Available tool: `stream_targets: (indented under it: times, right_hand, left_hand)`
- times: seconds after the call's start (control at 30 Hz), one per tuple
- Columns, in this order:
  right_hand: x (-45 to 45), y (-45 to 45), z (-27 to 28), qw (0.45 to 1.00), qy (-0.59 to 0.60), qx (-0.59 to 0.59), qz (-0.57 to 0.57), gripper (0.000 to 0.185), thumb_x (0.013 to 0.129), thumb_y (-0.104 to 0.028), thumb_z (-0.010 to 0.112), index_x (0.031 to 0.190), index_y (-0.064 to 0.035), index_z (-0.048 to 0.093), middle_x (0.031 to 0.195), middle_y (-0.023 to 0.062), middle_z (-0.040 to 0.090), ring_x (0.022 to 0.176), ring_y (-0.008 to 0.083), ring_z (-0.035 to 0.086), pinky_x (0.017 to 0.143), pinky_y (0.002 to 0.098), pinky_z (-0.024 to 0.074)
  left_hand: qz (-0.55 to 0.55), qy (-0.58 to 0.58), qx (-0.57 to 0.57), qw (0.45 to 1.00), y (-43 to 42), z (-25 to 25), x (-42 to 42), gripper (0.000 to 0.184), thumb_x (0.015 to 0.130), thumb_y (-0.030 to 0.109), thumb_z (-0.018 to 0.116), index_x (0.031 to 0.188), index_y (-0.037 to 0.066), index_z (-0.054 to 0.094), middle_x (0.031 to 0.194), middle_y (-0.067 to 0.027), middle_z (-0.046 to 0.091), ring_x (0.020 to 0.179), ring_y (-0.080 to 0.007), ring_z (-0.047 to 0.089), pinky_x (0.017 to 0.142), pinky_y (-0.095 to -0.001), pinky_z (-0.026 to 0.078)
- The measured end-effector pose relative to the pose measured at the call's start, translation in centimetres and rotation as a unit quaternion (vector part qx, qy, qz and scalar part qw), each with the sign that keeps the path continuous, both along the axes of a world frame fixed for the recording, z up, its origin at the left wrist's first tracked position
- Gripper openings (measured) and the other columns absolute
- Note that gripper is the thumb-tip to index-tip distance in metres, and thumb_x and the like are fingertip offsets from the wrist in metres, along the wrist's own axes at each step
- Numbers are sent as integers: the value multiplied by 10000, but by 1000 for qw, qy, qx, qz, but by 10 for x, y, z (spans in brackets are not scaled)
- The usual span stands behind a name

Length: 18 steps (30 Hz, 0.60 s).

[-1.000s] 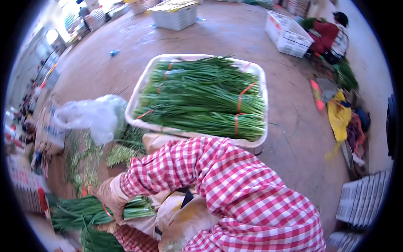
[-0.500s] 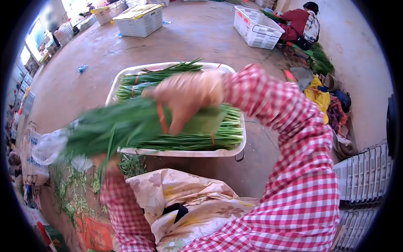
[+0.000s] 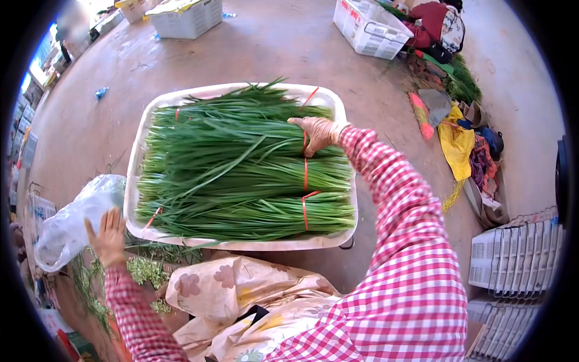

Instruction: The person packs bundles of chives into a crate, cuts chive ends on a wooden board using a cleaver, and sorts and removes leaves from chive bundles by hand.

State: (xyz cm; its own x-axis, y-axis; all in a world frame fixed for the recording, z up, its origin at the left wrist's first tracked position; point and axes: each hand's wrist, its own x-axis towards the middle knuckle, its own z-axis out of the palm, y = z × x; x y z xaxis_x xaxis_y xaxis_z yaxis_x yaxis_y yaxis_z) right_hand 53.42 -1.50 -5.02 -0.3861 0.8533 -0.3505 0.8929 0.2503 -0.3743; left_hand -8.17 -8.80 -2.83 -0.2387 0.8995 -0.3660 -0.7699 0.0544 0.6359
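Observation:
A white plastic crate (image 3: 271, 244) is full of green garlic chives, tied in bundles with red bands. My right hand (image 3: 321, 134) is closed over the banded part of a chive bundle (image 3: 229, 134) at the crate's right side, thumb and fingers on either side of it. That bundle lies across the others, leaves to the left. My left hand (image 3: 108, 238) holds nothing and has its fingers spread, just outside the crate's lower left corner. Beside it lies a crumpled clear plastic bag (image 3: 78, 218).
Chive trimmings (image 3: 148, 271) litter the floor at lower left. Stacked white crates (image 3: 512, 253) stand at right. Farther off are a white crate (image 3: 369, 30), a seated person (image 3: 431, 30), a yellow cloth (image 3: 453, 145) and another crate (image 3: 187, 19). A patterned apron (image 3: 241, 283) covers my lap.
My right hand has brought the chive bundle from above the crate's front left down into the crate. My left hand has come out from under the leaves and moved left, fingers spread.

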Motion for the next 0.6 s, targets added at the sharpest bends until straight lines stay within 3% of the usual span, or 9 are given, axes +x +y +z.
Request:
stream_targets:
  times: [0.07, 0.1, 0.13, 0.23, 0.27, 0.3, 0.33, 0.47, 0.6]
  right_hand:
    - [4, 5, -3, 1000, 17, -5, 22, 1122, 502, -251, 866, 1423, -2, 275, 1213, 248, 544, 1155, 357, 521, 974, 373, 428]
    - [-2, 7, 11, 998, 14, -61, 11, 1126, 556, -376, 854, 1433, -1, 257, 1237, 251, 539, 1170, 364, 515, 980, 381, 427]
    - [-9, 10, 15, 998, 14, -62, 19, 1126, 556, -376, 854, 1433, -1, 257, 1237, 251, 539, 1170, 364, 515, 980, 381, 427]
    - [-42, 0, 26, 997, -55, -27, -56, 1045, 652, -581, 736, 1419, -10, 314, 1236, 259, 549, 1167, 353, 529, 984, 391, 422]
    - [-47, -8, 17, 994, -66, 40, -73, 945, 656, -543, 752, 1376, -40, 404, 1212, 230, 575, 1143, 341, 549, 967, 405, 431]
    - [-42, -13, 11, 998, 11, 53, -44, 815, 673, -476, 759, 1324, -75, 474, 1202, 194, 591, 1126, 330, 559, 961, 411, 433]
    - [-48, -24, 20, 996, 39, 70, -41, 723, 674, -390, 771, 1280, -90, 514, 1206, 167, 593, 1121, 320, 560, 965, 410, 429]
    - [-29, -28, -30, 973, 80, 215, 1, 799, 649, -311, 796, 1305, 14, 475, 1222, 225, 570, 1148, 362, 537, 1004, 414, 406]
    - [32, 30, -77, 979, -60, 195, -22, 744, 791, -279, 709, 1410, -55, 361, 1354, 185, 477, 1243, 328, 459, 1013, 405, 388]
  left_hand:
    - [15, 13, -61, 998, -37, -8, -41, 766, 883, 530, 525, 1327, -74, 369, 1424, -258, 348, 1332, -365, 346, 1069, -508, 321]
    - [63, 4, -135, 989, -56, 9, -40, 715, 890, 516, 523, 1287, -71, 431, 1397, -256, 395, 1311, -366, 382, 1046, -505, 359]
    - [71, 3, -135, 988, -71, 5, -53, 715, 890, 516, 523, 1287, -71, 431, 1397, -256, 395, 1311, -366, 382, 1046, -505, 359]
    - [115, 1, -145, 983, -131, 12, -87, 672, 906, 510, 494, 1248, -68, 479, 1359, -252, 448, 1288, -359, 419, 1034, -514, 376]
    - [1, 16, -43, 999, -155, 11, -95, 671, 902, 504, 503, 1249, -70, 486, 1356, -248, 454, 1284, -346, 427, 1034, -497, 379]
    - [-104, 49, 53, 992, -184, 6, -106, 671, 899, 499, 512, 1250, -72, 493, 1353, -245, 461, 1281, -333, 435, 1034, -481, 382]
    - [-102, 60, 127, 985, -207, 2, -106, 646, 929, 477, 467, 1257, -80, 486, 1324, -266, 479, 1265, -355, 449, 1051, -491, 363]
    - [175, 58, 52, 981, -315, 38, -88, 602, 947, 465, 431, 1176, -77, 558, 1226, -267, 555, 1199, -370, 511, 1025, -494, 393]
    - [310, 90, 92, 942, -436, 46, -50, 599, 954, 456, 422, 1137, -91, 581, 1183, -268, 582, 1168, -379, 537, 976, -496, 444]
